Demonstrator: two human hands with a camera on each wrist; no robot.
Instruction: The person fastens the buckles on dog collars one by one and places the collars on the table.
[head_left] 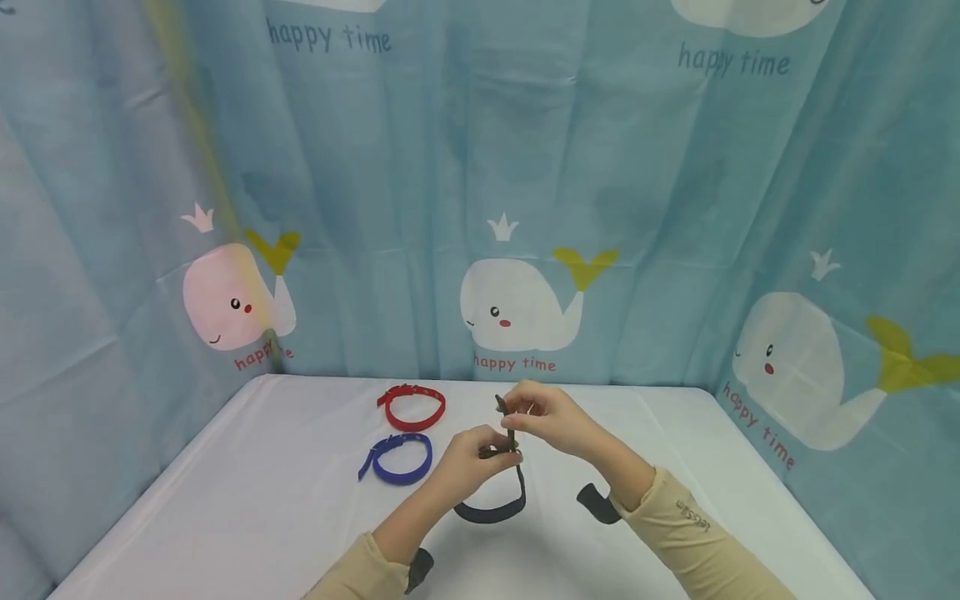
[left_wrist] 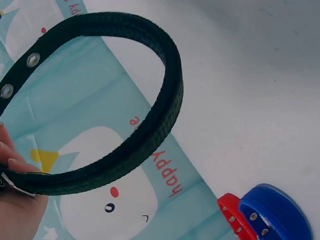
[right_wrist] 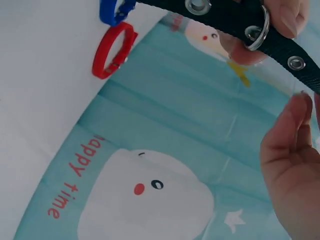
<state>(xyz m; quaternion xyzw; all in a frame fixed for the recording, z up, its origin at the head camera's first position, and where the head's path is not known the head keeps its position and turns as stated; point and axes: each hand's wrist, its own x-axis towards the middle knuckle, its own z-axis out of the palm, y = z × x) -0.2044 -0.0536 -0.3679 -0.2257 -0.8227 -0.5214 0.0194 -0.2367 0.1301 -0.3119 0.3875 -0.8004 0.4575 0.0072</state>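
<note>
A dark collar (head_left: pixel 491 514) with metal eyelets hangs in a loop over the table between both hands. My left hand (head_left: pixel 467 463) pinches it at the buckle, where a metal ring (right_wrist: pixel 265 30) shows around the strap in the right wrist view. Above it, my right hand (head_left: pixel 551 419) grips the strap's upright free end between thumb and fingers. The loop fills much of the left wrist view, the padded band (left_wrist: pixel 172 85) facing the camera and two eyelets on its upper left. Fingers cover part of the buckle.
A red collar (head_left: pixel 415 427) and a blue collar (head_left: pixel 401 477) lie buckled on the white table (head_left: pixel 247 500), left of the hands. A whale-print curtain (head_left: pixel 390 292) stands behind the table. Dark pieces (head_left: pixel 597 504) show by both cuffs.
</note>
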